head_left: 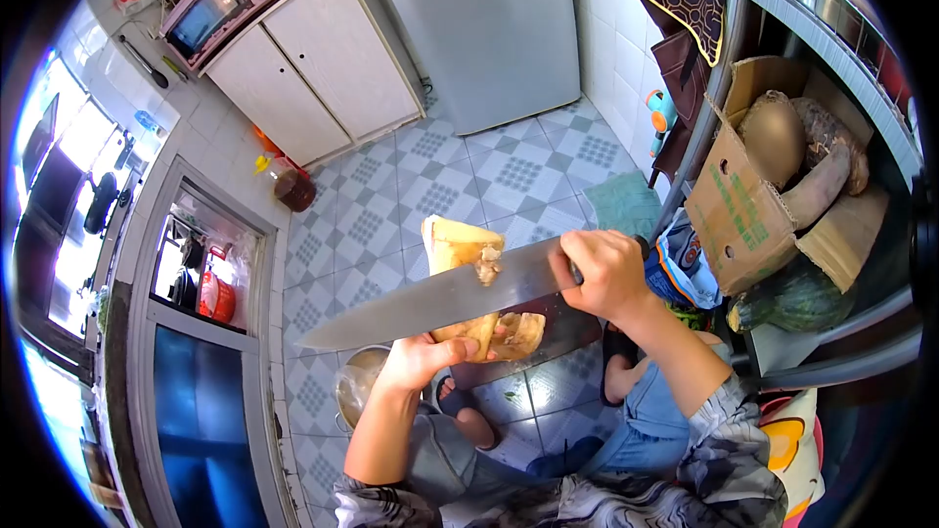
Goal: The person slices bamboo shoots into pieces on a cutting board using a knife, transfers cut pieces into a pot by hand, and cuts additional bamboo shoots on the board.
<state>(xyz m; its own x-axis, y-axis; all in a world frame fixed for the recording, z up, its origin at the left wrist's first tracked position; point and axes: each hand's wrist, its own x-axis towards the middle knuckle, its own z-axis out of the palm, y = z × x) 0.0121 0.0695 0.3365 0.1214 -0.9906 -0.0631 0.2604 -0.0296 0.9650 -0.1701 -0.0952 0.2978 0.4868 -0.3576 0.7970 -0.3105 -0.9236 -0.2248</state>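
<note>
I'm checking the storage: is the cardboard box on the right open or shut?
Open: the cardboard box has a flap spread outward, and brownish produce shows inside.

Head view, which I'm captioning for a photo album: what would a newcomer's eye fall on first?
Probably the large knife, slanting across the centre in the right hand. Next, the yellowish food showing above and below it, with the left hand holding its lower part. Then the open cardboard box at far right.
</note>
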